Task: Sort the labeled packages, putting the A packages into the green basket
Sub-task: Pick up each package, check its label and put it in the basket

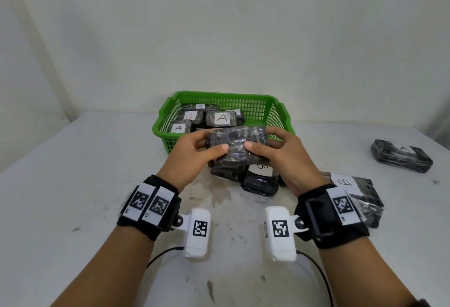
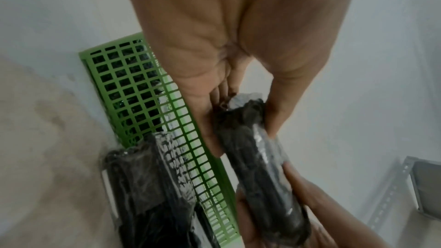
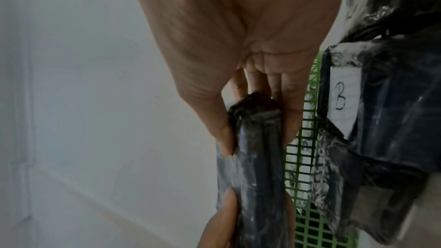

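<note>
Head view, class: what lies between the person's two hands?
A black wrapped package, gripped at its ends by the left hand and the right hand, no label showing; the head view shows it best.

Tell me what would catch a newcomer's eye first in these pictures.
First, the dark wrapped package held up mid-table by both the left hand and the right hand, with no label showing on the side facing us. Right behind it sits the bright green basket, already holding packages marked A. One more A package lies alone at the far right, and a B package lies beside the right wrist.
</note>
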Motion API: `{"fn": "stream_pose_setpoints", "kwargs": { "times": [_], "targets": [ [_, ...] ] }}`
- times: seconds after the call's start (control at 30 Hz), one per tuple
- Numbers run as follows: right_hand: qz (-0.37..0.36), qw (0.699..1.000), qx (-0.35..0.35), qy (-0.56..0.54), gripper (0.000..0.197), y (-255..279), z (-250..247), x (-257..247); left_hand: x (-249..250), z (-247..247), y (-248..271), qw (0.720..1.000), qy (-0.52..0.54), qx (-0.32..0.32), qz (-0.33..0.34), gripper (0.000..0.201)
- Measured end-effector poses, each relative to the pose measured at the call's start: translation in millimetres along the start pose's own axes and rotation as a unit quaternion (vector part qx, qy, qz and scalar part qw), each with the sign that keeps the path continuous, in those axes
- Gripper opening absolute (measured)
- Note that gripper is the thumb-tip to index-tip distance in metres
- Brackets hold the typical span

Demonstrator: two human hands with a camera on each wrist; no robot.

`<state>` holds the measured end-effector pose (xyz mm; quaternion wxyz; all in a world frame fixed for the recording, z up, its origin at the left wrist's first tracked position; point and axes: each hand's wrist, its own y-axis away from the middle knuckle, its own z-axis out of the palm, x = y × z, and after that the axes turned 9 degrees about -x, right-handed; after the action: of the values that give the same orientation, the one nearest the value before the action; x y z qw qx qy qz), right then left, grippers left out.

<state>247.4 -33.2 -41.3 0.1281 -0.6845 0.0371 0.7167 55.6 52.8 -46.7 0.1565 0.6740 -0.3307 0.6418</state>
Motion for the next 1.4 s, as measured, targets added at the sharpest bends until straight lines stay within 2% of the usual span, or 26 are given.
{"fn": "stream_pose_setpoints", "kwargs": {
  "times": [0.13,0.2,0.33,0.43,0.57,0.67,0.73,0.8,0.87,0.93,1.03,1.13,1.27,1.4],
  "targets": [
    [-0.037,0.996,0.041,0.071,0.031,3,7,3,0,4,1,1.0,-0.001,-0.017,0.011,0.042],
    [-0.044,0.996,0.04,0.07,0.029,3,8,3,0,5,3,1.0,0.014,-0.011,0.012,0.04],
    [-0.022,0.998,-0.029,0.052,0.048,5,7,3,-2,-2,2,0.999,0.029,0.03,0.022,0.04],
    [-0.033,0.998,-0.017,0.052,0.046,5,3,3,-2,-4,2,0.998,0.056,0.001,0.01,0.042],
    [-0.04,0.996,-0.03,0.072,0.052,4,0,3,0,-3,4,0.999,-0.008,0.019,0.045,0.044],
    [0.006,0.999,-0.04,0.025,0.062,4,0,0,1,-4,4,0.997,-0.016,0.025,0.075,0.047],
    [0.038,0.998,-0.055,-0.002,0.055,4,-1,-2,3,-3,4,0.995,-0.021,0.016,0.092,0.049],
    [0.046,0.996,-0.063,-0.034,0.041,4,-2,-3,5,0,6,0.994,-0.028,-0.008,0.103,0.051],
    [0.036,0.996,-0.056,-0.062,0.034,4,-4,-2,6,2,6,0.994,-0.032,-0.037,0.097,0.057],
    [0.02,0.998,-0.048,-0.045,0.03,4,-6,-2,4,4,6,0.997,-0.023,-0.04,0.067,0.063],
    [0.013,0.999,-0.047,0.001,0.029,5,-7,-3,3,5,4,1.0,-0.005,-0.025,0.011,0.052],
    [0.007,0.998,-0.053,0.043,0.04,6,-5,-3,3,4,3,1.0,-0.008,-0.021,0.003,0.041],
    [-0.026,0.998,-0.026,0.056,0.039,6,-2,-1,3,2,4,0.999,0.009,-0.037,0.006,0.043],
    [-0.022,0.996,-0.048,0.076,0.047,6,-3,-1,3,0,4,1.0,0.024,-0.002,0.017,0.043]
  ]
}}
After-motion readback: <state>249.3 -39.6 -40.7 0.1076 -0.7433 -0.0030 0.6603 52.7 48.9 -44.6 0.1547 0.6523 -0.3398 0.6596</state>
